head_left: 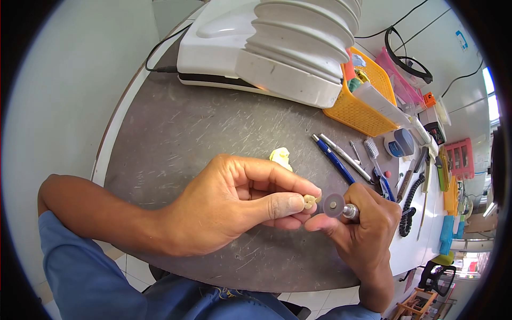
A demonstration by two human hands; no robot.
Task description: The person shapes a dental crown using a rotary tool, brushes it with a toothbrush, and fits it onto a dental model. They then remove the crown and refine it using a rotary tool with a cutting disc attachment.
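Between thumb and fingertips, my left hand (234, 205) pinches a small cream-coloured piece shaped like a tooth (309, 201). To its right, my right hand (365, 221) is wrapped round a metal rotary handpiece (350, 212) fitted with a round purple-grey disc (334, 205). The disc stands close beside the small piece; whether they touch cannot be told. My right thumb reaches towards the left fingertips. Behind the left hand lies a crumpled pale yellow lump (280, 158) on the grey table (213, 122).
A white machine with a ribbed hose (304, 32) stands at the back. Right of it is a yellow basket (365, 109). Blue pen (336, 160), silver pen (346, 157), toothbrush (372, 149), a lidded jar (399, 143) and a coiled black cord (408, 213) lie at the right.
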